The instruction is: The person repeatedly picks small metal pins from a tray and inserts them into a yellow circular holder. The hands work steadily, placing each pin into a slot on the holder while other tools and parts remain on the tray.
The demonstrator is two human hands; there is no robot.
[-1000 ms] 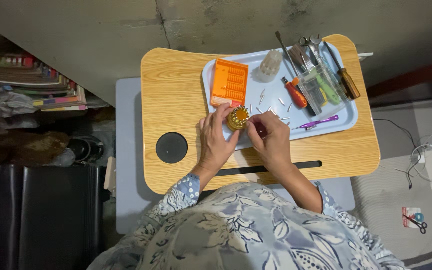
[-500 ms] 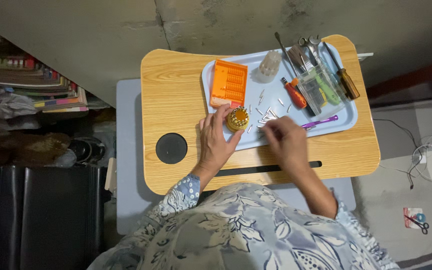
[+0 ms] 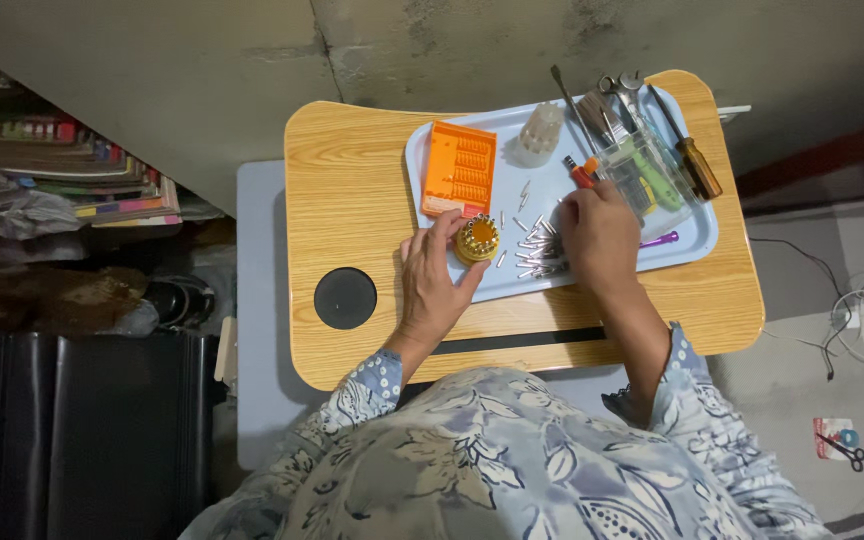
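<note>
Now | left hand (image 3: 434, 290) fingers curled round yellow bit holder (image 3: 477, 239) at tray (image 3: 697, 235) near edge | right hand (image 3: 600, 238) fingers closed over loose bits (image 3: 534, 250), grip unclear | orange case (image 3: 459, 169) near bench (image 3: 352, 190) far edge

Dim, even indoor light; soft shadows, sharp focus, no glare.

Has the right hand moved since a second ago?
Yes. The right hand left the round yellow bit holder and shifted right along the tray, now over the loose bits.
</note>
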